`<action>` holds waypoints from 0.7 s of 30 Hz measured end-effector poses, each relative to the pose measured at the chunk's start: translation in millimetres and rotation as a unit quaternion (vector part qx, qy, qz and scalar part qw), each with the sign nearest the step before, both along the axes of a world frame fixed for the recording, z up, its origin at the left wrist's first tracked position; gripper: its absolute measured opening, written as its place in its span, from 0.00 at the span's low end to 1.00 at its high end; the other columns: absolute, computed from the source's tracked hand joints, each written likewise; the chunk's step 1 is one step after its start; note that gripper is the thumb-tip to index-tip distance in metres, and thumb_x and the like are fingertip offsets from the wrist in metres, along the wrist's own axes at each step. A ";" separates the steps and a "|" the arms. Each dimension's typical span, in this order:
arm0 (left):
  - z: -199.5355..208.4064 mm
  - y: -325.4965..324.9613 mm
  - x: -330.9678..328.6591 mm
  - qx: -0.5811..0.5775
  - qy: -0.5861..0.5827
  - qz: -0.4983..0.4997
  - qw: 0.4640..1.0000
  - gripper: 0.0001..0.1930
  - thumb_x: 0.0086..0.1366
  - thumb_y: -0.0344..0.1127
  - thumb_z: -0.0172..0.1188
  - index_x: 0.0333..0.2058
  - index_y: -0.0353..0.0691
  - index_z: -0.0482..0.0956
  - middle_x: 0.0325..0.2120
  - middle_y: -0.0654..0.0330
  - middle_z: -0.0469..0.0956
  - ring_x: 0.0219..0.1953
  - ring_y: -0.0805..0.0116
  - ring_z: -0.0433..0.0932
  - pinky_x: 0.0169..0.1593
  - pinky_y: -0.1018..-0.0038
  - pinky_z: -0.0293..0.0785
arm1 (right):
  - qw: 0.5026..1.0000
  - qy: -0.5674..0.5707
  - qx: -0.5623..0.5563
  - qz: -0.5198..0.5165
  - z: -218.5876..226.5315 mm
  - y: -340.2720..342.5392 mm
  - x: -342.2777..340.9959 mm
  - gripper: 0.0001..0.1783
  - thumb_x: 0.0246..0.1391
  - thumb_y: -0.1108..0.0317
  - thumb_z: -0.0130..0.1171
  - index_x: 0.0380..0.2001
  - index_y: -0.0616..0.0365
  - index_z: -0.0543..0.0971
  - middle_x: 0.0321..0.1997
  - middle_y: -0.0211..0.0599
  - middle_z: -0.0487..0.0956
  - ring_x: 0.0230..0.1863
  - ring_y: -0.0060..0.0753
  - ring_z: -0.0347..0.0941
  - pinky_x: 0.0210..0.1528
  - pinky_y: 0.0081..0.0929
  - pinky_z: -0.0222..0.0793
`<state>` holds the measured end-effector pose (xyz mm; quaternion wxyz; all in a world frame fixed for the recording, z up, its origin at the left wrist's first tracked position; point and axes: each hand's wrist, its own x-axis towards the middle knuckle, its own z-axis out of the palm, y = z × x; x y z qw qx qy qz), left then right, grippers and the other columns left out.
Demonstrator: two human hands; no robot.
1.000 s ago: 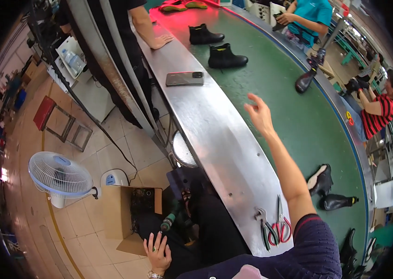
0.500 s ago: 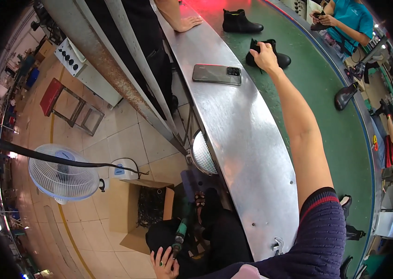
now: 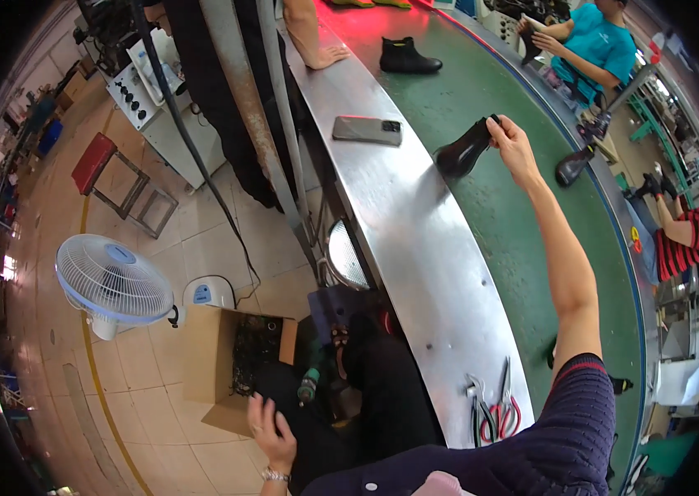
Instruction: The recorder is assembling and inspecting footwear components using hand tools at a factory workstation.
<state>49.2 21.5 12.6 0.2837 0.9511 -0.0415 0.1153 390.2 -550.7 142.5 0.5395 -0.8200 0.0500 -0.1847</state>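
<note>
Above the green conveyor surface, my right hand (image 3: pixel 515 151) grips a black ankle boot (image 3: pixel 467 152) by its upper edge. The boot hangs tilted, its toe pointing down and left toward the metal ledge. Low in the view, my left hand (image 3: pixel 273 434) is by my lap with fingers apart and nothing in it. Close to it, a green-handled tool (image 3: pixel 308 386) lies by my dark-clothed legs; its exact kind is hard to tell. Another black ankle boot (image 3: pixel 409 58) stands farther up the green surface (image 3: pixel 523 273).
On the metal ledge (image 3: pixel 415 240) lie a phone (image 3: pixel 367 130), red-handled scissors (image 3: pixel 505 413) and a pliers-like tool (image 3: pixel 475 405). A cardboard box (image 3: pixel 215 355), a fan (image 3: pixel 114 277) and a red-topped stool (image 3: pixel 95 164) occupy the left side. Co-workers are across the conveyor and beyond the ledge.
My right hand has lifted the nearer boot off the green surface and tilted it toe-down. My left hand has moved away from the green-handled tool. The whole view has shifted, bringing the scissors into sight.
</note>
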 end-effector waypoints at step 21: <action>83.6 -83.6 3.8 -0.477 0.215 -0.365 0.770 0.59 0.46 0.31 0.76 0.70 0.36 0.43 0.69 0.54 0.52 0.69 0.65 0.53 0.69 0.70 0.47 | 0.958 0.111 0.186 0.187 53.8 275.6 -307.0 0.13 0.64 0.60 0.55 0.39 0.60 0.81 0.26 0.22 0.74 0.27 0.13 0.68 0.33 0.14 0.66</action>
